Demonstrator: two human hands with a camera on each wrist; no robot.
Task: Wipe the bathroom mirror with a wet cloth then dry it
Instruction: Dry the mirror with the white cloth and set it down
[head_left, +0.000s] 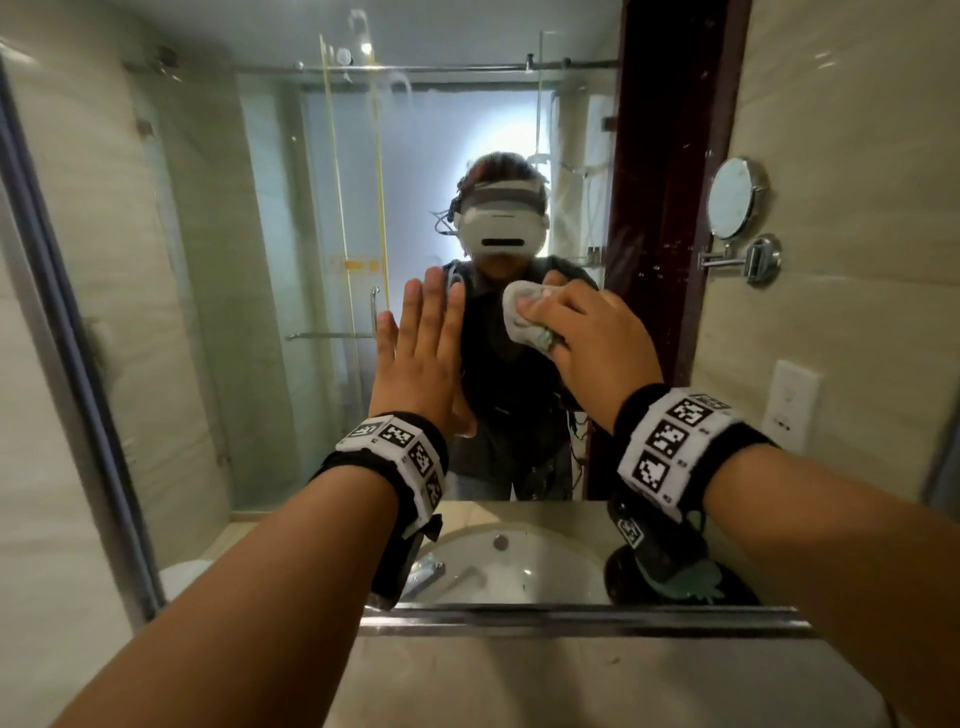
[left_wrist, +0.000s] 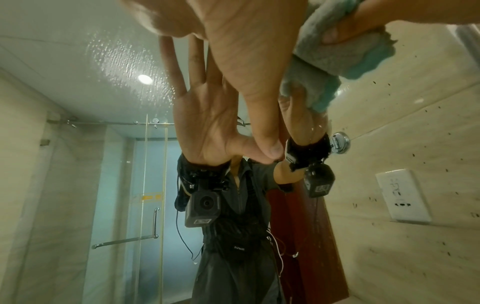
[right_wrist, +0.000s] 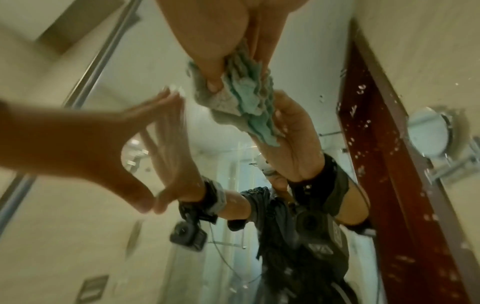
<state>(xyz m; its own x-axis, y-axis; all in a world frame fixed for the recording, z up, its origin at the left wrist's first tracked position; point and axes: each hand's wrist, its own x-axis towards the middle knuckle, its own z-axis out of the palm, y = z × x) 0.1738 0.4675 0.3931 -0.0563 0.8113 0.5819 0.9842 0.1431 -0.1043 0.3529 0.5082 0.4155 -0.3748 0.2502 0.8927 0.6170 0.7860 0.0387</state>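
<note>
The mirror (head_left: 218, 260) stands upright above the counter (head_left: 597, 675), and both hands are raised against its glass. The left hand (head_left: 421, 358) lies flat on it with all fingers straight and close together, holding nothing; the left wrist view shows the palm and thumb meeting their own reflection. The right hand (head_left: 597, 338) grips one cloth (head_left: 522, 319), grey-white with a teal edge, bunched into a thick wad. Its fingers curl over the top of the wad and the thumb pins it from below, as the right wrist view shows, with the cloth (right_wrist: 244, 98) pressed to the glass just beside the left fingertips. Droplets and specks dot the right part of the mirror, over the reflected dark red door (head_left: 670, 208).

One container is in view, and only as a reflection low in the mirror: a white sink basin (head_left: 519, 566) with one drain hole and one chrome tap (head_left: 428, 569) at its left edge. Whether it holds any water I cannot tell.

On the tiled wall to the right hang one small round shaving mirror (head_left: 735, 200) on a chrome arm and one white wall socket (head_left: 792, 405). Each wrist carries one band (head_left: 670, 441) of black-and-white markers, two bands in all.
</note>
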